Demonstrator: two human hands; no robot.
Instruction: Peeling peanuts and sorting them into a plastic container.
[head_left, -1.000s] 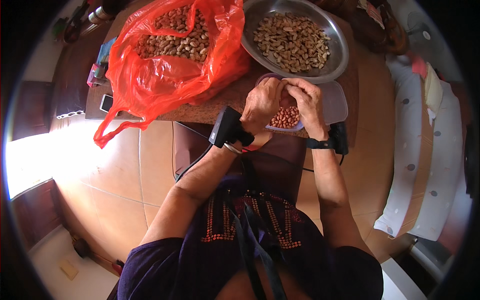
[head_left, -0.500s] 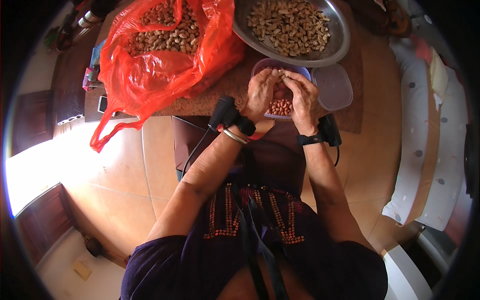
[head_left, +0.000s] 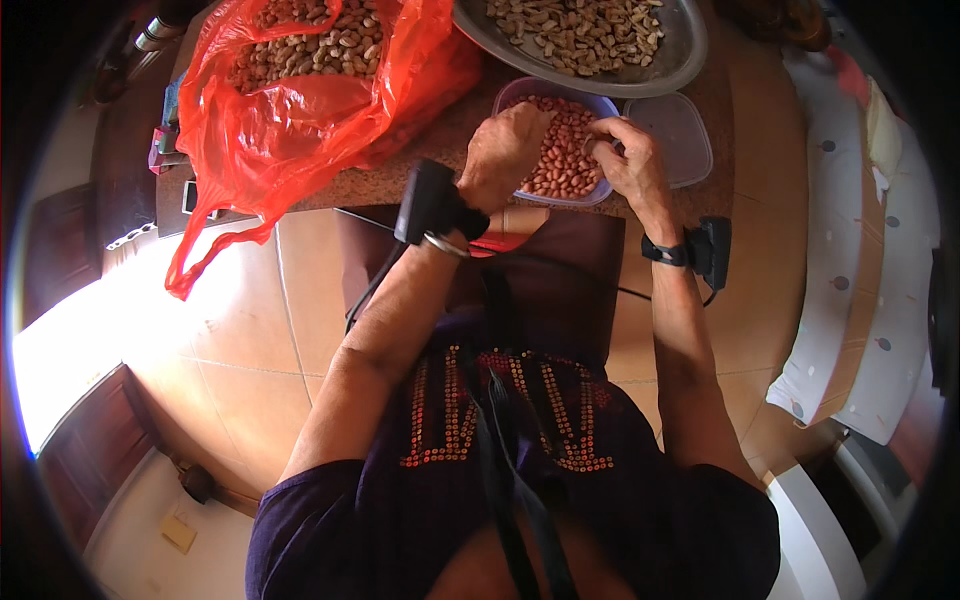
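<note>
Both my hands are over a purple plastic container [head_left: 607, 108] holding reddish shelled peanuts [head_left: 568, 160] at the table's near edge. On the container's left side is my left hand [head_left: 503, 150], back up and fingers curled closed; whatever they hold is hidden. At the right rim my right hand [head_left: 632, 165] has its index finger and thumb bent together in a pinch. I cannot make out what lies in it. A red plastic bag [head_left: 260, 140] of unshelled peanuts [head_left: 335, 52] stands open at the left. Behind the container, a metal basin [head_left: 690, 62] holds peanut shells [head_left: 585, 38].
A clear plastic lid [head_left: 685, 145] lies right of the container, partly under the basin's rim. A phone [head_left: 190, 197] rests at the table's left edge, beside the bag. Black straps with boxes and cables sit on both my wrists. A spotted cushion [head_left: 840, 230] is far right.
My hands were together over the container, fingertips meeting at a small pale piece. Now they are apart, the right one shifted right, uncovering more shelled peanuts. The view has shifted slightly.
</note>
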